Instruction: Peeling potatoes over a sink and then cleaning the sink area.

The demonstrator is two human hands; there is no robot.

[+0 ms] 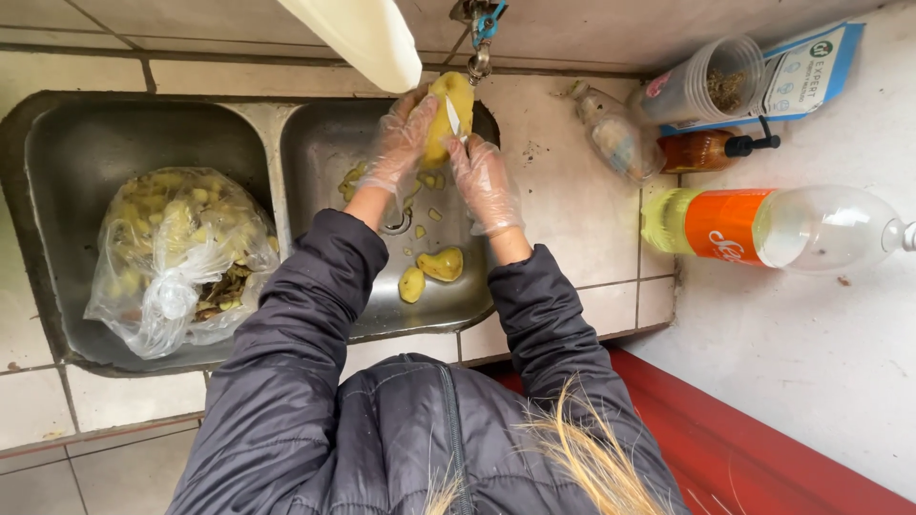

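Gloved left hand (399, 143) gripping a peeled potato (449, 114) over the right sink basin (324, 143), gloved right hand (484, 181) closed around a knife (453, 116) against it, two peeled potatoes (431, 272) below

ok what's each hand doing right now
left hand: closed around a peeled potato
right hand: closed on a knife against the potato
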